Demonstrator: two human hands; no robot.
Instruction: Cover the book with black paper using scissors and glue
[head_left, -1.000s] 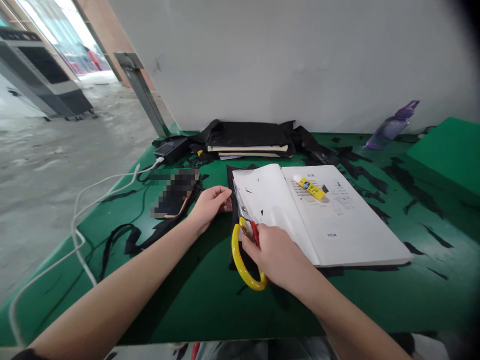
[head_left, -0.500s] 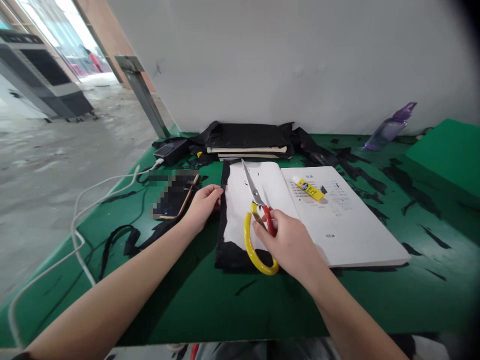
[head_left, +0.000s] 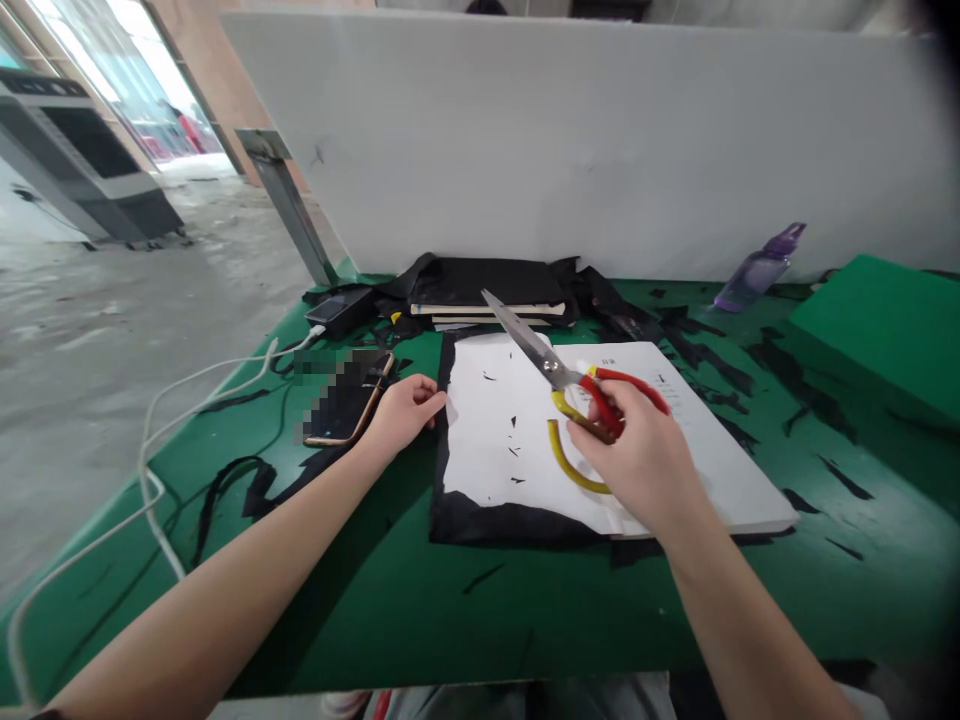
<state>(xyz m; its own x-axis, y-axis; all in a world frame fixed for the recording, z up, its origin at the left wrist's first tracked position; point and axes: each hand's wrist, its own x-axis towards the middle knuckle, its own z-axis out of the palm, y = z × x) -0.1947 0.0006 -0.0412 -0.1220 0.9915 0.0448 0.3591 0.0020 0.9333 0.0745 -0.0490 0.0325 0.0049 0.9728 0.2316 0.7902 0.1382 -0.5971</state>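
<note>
My right hand [head_left: 637, 460] grips scissors [head_left: 559, 385] with one red and one yellow handle, raised over an open white book [head_left: 510, 440], blades pointing up and to the left. The book lies on a black sheet [head_left: 480, 520] whose edge shows along its left and lower sides. My left hand [head_left: 401, 412] rests with curled fingers on the green table [head_left: 420, 620], its fingertips at the left edge of the black sheet. Small black snippets dot the left page.
A phone [head_left: 341, 400] lies left of my left hand, with a white cable [head_left: 157, 440] and charger [head_left: 341, 308] beyond. Black-covered books [head_left: 487, 290] are stacked at the back, by a white partition. A purple bottle [head_left: 757, 270] and a green block [head_left: 877, 330] are at right. Black scraps litter the table.
My right hand lifted the scissors from the book's left edge and carried them right, over the pages. The glue stick is now hidden. The left hand stayed put.
</note>
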